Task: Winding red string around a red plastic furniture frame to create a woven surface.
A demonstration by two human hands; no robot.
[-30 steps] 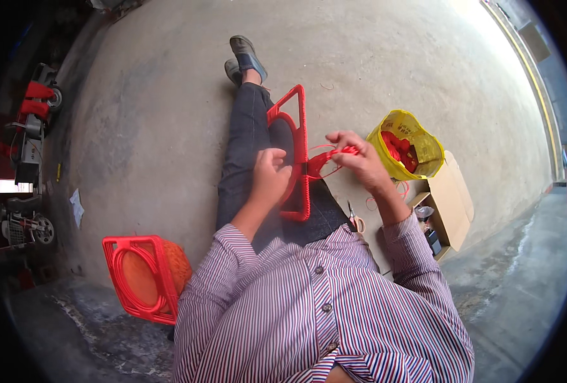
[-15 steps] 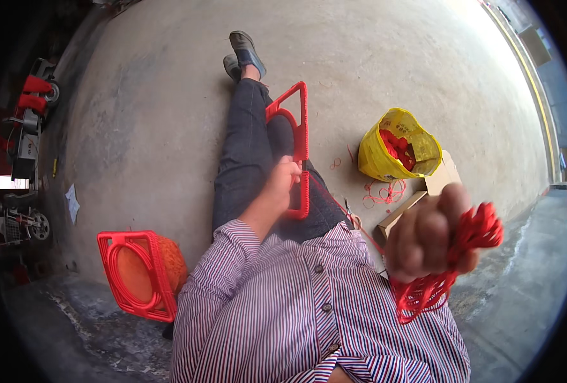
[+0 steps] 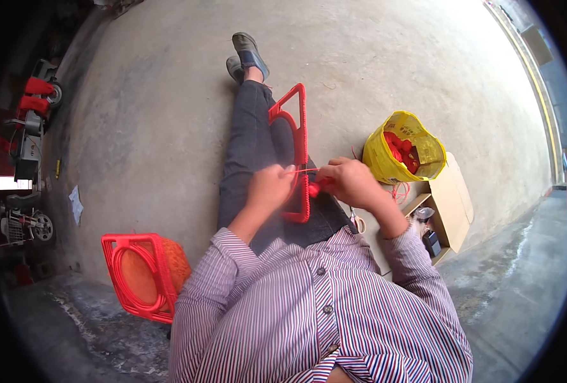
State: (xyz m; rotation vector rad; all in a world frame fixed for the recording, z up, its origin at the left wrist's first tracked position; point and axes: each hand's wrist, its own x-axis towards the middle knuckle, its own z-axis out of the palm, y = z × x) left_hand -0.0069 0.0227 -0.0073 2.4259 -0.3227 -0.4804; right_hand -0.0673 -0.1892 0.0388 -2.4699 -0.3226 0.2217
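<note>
A red plastic frame (image 3: 302,127) with a round opening lies along my lap, over my dark trousers. My left hand (image 3: 269,187) grips the frame's near right edge with closed fingers. My right hand (image 3: 350,182) is closed on a bunch of red cord (image 3: 313,189) just right of the frame. A thin strand of cord runs taut between the two hands.
A yellow bag (image 3: 417,144) of red cord balls stands to my right on the concrete floor, next to an open cardboard box (image 3: 452,204). Scissors (image 3: 356,221) lie by my right hip. A stack of red frames (image 3: 140,274) sits at my left. Machines (image 3: 28,134) line the far left.
My right hand, raised high to the right with the red cord half a second ago, has come back down to the frame. My left hand has stayed on the frame.
</note>
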